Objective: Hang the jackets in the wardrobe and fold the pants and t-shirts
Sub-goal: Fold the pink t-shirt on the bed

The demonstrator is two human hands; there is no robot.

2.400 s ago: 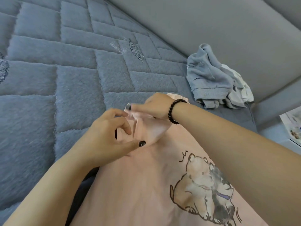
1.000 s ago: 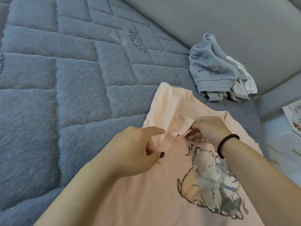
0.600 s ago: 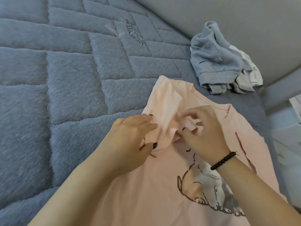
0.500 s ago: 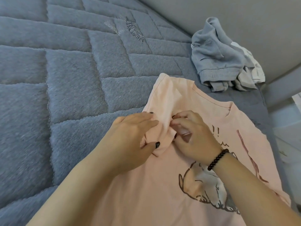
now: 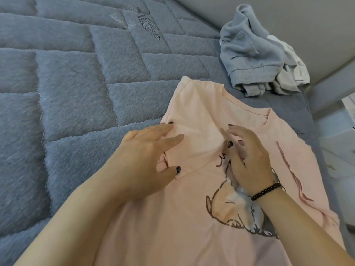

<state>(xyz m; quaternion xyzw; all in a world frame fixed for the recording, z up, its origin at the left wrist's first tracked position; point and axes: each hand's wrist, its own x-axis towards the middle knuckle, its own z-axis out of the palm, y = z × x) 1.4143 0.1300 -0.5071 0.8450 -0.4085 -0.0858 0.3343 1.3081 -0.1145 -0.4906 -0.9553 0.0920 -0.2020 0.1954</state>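
A pale pink t-shirt (image 5: 192, 217) with a printed animal lies front up on the bed, its neckline toward the far right. Its left sleeve is folded in over the chest. My left hand (image 5: 146, 162) rests flat on that folded sleeve, fingers spread. My right hand (image 5: 247, 156), with a black bead bracelet on the wrist, lies on the chest just right of the sleeve, fingers loosely apart and holding nothing.
The bed has a grey-blue quilted cover (image 5: 76, 83). A crumpled grey garment (image 5: 249, 50) lies on a white one (image 5: 292, 73) at the bed's far right corner, against the grey headboard (image 5: 288, 14). The floor shows beyond the bed's right edge.
Both hands were pinching the sleeve and have let go; the sleeve now lies flat on the chest. My fingers have spread out and the hands moved apart.
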